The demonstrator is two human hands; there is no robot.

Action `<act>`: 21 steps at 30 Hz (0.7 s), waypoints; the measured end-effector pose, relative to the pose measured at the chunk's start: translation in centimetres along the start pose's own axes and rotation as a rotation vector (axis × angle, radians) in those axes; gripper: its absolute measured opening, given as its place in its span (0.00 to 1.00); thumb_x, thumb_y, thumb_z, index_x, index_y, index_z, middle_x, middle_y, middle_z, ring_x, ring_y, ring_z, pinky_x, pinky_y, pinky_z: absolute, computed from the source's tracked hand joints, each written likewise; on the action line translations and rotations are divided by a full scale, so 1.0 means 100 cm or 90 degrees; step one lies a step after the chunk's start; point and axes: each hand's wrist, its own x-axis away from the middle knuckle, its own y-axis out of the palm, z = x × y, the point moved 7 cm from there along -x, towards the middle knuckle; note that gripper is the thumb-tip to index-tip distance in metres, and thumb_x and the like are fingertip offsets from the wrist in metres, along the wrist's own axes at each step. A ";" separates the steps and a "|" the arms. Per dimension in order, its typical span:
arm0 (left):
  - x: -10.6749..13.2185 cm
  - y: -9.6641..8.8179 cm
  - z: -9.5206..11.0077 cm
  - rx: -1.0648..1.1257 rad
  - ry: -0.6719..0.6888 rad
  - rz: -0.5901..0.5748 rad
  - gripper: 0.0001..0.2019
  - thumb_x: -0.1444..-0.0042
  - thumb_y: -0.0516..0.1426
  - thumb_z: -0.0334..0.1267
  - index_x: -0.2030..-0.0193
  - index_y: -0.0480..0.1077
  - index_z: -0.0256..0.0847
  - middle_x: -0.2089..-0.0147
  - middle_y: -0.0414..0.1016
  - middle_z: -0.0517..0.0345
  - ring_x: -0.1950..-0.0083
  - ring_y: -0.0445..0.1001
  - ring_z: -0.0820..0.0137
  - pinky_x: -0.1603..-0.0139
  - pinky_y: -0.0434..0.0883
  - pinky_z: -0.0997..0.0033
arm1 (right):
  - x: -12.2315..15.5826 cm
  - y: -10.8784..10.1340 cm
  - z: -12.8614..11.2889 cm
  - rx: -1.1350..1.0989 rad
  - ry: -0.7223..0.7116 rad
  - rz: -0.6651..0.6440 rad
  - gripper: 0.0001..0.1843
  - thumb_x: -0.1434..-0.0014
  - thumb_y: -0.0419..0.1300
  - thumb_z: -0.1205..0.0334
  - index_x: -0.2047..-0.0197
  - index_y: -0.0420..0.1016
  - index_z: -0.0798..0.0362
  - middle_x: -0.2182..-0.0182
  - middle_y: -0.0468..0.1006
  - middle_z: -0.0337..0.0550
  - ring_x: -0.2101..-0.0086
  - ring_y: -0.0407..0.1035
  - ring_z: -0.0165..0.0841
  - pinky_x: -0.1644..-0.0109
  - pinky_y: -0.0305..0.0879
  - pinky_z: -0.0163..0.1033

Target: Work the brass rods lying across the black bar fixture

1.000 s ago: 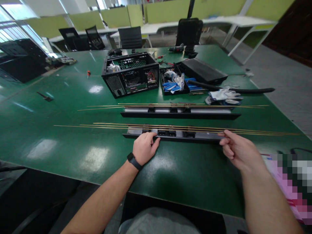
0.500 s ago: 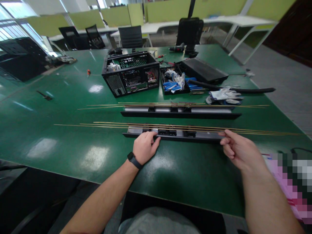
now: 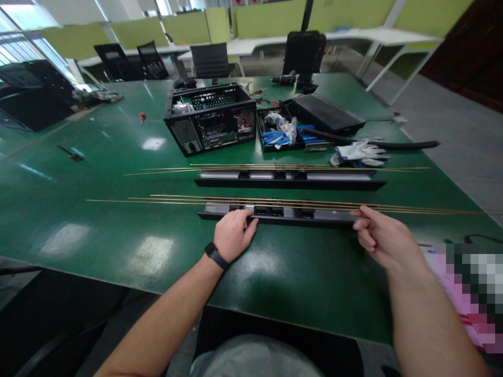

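Observation:
A long black channel with a silvery inside lies across the table in front of me, with several small black blocks set in it. Several thin brass-coloured rods run lengthwise over it and stick out past both ends. My left hand, a dark watch on its wrist, is closed on the channel's near edge left of the middle. By the right end, my right hand has its fingers curled and pinched close to the channel and rods; what lies between the fingertips is hidden.
Beyond lies a second channel with thin rods on top. Farther back stand an open computer case, a tray with gloves, a loose pair of gloves, a black panel and a black tube. A pink item is at right.

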 end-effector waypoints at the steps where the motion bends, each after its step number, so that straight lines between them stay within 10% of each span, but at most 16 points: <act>1: 0.000 0.000 0.000 0.000 -0.002 -0.004 0.07 0.27 0.62 0.42 0.51 0.78 0.43 0.68 0.77 0.60 0.63 0.79 0.66 0.56 0.74 0.65 | 0.001 0.001 -0.001 0.000 0.004 0.002 0.07 0.31 0.66 0.63 0.61 0.79 0.57 0.79 0.73 0.40 0.90 0.53 0.23 0.89 0.47 0.28; 21: -0.006 0.002 -0.003 -0.002 0.000 -0.010 0.07 0.29 0.62 0.42 0.51 0.78 0.42 0.68 0.76 0.61 0.63 0.78 0.65 0.57 0.73 0.65 | 0.003 -0.055 -0.027 -0.063 -0.094 0.310 0.16 0.29 0.57 0.73 0.71 0.69 0.53 0.78 0.70 0.35 0.85 0.56 0.21 0.84 0.46 0.30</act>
